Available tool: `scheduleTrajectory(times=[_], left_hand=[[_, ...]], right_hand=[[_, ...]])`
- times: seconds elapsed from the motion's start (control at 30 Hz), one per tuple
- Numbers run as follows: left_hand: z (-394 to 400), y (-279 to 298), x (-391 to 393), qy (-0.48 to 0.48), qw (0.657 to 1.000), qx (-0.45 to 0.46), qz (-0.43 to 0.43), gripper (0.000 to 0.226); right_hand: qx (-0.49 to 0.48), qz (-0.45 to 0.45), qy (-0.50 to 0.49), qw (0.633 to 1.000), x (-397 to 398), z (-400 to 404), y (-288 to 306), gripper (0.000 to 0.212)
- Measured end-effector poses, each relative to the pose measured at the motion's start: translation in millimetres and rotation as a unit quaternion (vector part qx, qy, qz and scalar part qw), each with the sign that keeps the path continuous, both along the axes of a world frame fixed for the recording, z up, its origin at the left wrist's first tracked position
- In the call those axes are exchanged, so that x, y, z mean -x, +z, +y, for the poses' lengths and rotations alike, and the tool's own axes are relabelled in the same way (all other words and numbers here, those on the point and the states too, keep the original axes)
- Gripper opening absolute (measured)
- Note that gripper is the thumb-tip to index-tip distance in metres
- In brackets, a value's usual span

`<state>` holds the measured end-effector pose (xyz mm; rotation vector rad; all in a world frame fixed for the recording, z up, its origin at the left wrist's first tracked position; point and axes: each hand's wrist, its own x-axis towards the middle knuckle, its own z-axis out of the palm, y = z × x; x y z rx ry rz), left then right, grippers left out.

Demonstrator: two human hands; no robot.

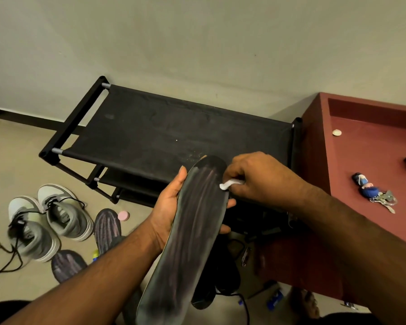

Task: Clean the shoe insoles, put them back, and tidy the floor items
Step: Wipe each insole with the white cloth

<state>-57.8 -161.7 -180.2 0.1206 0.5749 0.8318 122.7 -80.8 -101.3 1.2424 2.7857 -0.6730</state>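
From the head view, the left hand (171,207) cupped a long, dark, matte insole (190,235) from beneath, fingers wrapped round its edge. The right hand (256,179) pinched a crumpled white wipe (230,183) against its rounded toe, above the black fabric rack (164,127).

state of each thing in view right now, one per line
left hand: grips the insole
right hand: pinches the white wipe
insole: held up, being wiped near one end
white wipe: pressed on the insole
grey sneakers: on the floor, laces loose
two other insoles: out, lying on the floor
shoe rack: top shelf bare
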Motion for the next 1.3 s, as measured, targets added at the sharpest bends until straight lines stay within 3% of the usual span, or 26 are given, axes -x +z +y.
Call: scheduleTrajectory(times=[0.2,0.4,0.53,0.6,0.8,0.97,1.17,1.3], left_hand=[[0,0,-7,0.003,1.000,0.018,0.011,0.077],[2,2,-3,0.030,0.999,0.016,0.021,0.075],[2,-1,-6,0.013,1.000,0.002,0.007,0.078],[2,-5,-4,0.007,1.000,0.003,0.006,0.078],[2,0,-7,0.029,0.999,0.020,0.018,0.071],[2,-5,-11,0.002,1.000,0.012,0.019,0.076],[5,1,-7,0.033,0.999,0.025,0.028,0.072],[2,0,-13,0.012,1.000,0.017,0.022,0.076]], right_hand=[[-0.064,0.036,-0.051,0.996,-2,6,-8,0.019],[0.076,0.037,-0.001,0.996,1,1,-9,0.007],[-0.049,0.065,-0.061,0.995,2,5,-14,0.014],[-0.064,0.064,-0.062,0.994,2,6,-12,0.016],[0.110,0.038,-0.019,0.993,1,1,-2,0.007],[-0.052,0.050,-0.069,0.995,1,6,-7,0.016],[0.079,0.028,0.001,0.997,1,2,0,0.005],[-0.025,0.044,-0.062,0.997,0,5,-6,0.010]])
